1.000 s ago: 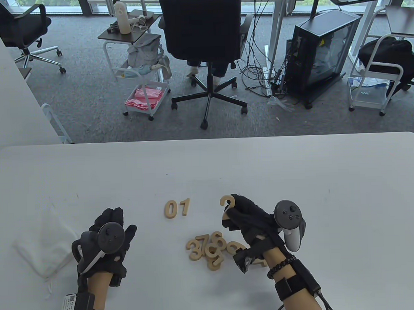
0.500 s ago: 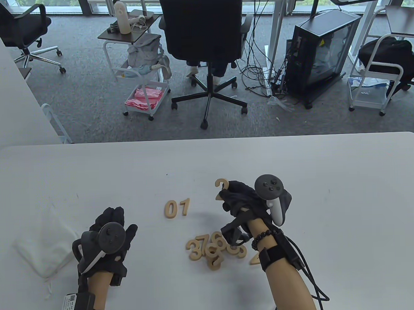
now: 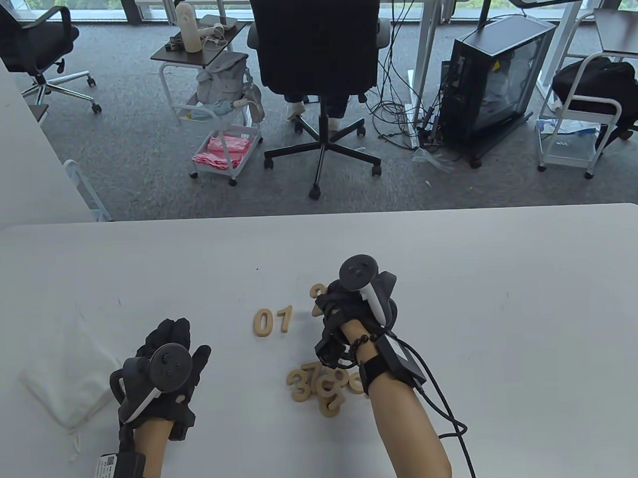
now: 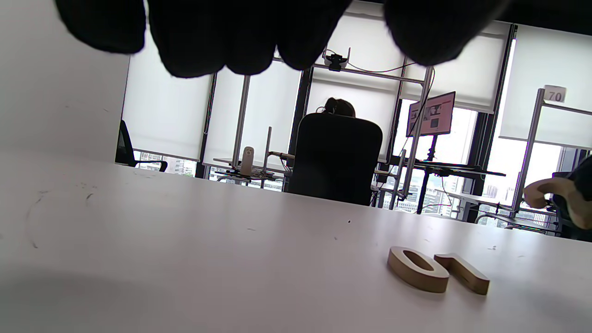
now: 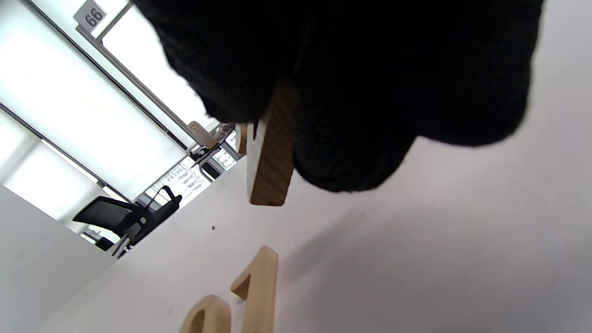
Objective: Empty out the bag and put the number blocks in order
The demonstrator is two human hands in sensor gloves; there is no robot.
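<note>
Table view: right hand (image 3: 353, 311) pinches wooden 2 (image 3: 317, 292), held beside 1 (image 3: 284, 319) to continue row; left hand (image 3: 169, 354) flat, holds nothing.

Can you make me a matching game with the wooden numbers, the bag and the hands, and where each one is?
Things:
1. 0 and 1 blocks
2. 2 block
3. white bag
4. left hand

Places or states:
A. crumpled at the table's left side
B. pinched in the right hand, off the table
C. lying side by side in a row
D. resting on the table, holding nothing

Pairs: 1-C, 2-B, 3-A, 4-D
</note>
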